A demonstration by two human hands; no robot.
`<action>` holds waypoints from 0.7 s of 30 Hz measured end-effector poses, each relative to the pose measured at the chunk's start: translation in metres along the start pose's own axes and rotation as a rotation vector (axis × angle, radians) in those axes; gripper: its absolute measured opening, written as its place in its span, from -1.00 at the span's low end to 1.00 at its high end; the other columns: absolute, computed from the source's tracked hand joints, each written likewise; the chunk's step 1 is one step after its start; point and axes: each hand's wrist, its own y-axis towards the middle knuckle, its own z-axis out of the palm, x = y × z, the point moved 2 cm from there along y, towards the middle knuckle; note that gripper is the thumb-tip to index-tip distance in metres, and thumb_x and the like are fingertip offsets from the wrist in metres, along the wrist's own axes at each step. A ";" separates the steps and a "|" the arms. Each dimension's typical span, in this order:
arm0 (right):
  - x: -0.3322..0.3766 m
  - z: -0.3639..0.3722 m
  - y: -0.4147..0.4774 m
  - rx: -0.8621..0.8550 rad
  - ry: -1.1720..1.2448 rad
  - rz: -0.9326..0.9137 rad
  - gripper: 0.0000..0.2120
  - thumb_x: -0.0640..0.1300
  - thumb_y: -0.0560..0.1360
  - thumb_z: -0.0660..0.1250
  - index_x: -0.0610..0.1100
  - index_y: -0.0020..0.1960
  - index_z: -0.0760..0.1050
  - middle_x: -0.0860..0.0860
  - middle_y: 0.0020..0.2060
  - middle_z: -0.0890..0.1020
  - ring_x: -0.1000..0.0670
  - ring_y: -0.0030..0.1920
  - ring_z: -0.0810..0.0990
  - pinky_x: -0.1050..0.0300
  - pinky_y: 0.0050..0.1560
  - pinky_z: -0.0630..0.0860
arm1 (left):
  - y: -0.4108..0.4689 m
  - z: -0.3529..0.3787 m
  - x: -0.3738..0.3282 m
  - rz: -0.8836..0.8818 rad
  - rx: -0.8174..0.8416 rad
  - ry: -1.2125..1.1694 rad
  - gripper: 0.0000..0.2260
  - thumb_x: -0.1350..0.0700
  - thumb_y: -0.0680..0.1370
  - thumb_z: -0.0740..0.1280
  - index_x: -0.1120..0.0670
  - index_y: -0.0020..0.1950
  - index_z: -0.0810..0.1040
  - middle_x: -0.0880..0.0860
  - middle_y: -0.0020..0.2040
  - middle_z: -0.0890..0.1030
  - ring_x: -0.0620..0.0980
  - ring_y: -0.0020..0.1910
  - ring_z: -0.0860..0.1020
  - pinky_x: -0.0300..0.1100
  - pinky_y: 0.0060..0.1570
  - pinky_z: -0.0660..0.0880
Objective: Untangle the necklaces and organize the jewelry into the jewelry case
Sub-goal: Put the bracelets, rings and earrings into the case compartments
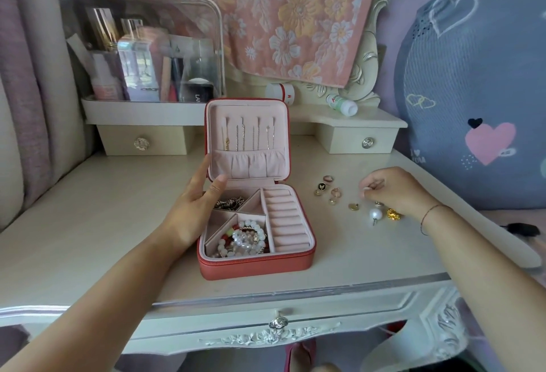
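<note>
A coral jewelry case [254,265] stands open on the cream dressing table. Several thin necklaces [242,136] hang in its pink lid. Beaded bracelets [245,238] fill the front compartment and a dark metal chain [230,203] lies in the back one. The ring rolls [285,218] hold nothing. My left hand [195,206] rests with straight fingers against the case's left side and lid. My right hand [393,191] hovers with curled fingers over loose earrings and rings [328,191]; whether it pinches one is unclear. A pearl earring [375,215] and a gold piece [394,214] lie under it.
A clear cosmetics organiser [147,55] stands at the back left on a small drawer shelf. Two bottles [342,104] lie on the right shelf under a floral towel [266,17]. A grey heart-print cushion [478,91] fills the right. The table's front edge [266,292] is close.
</note>
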 end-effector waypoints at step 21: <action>0.127 0.084 -0.021 0.068 0.249 -0.427 -0.88 -0.24 0.42 0.48 -0.11 -0.05 0.65 0.14 -0.33 0.59 0.28 -0.32 0.52 0.43 -0.18 0.45 | -0.001 0.001 -0.002 -0.020 -0.004 0.034 -0.42 -0.27 0.53 0.20 -0.30 0.51 0.09 -0.08 0.52 0.27 -0.14 0.48 0.24 -0.18 0.47 0.12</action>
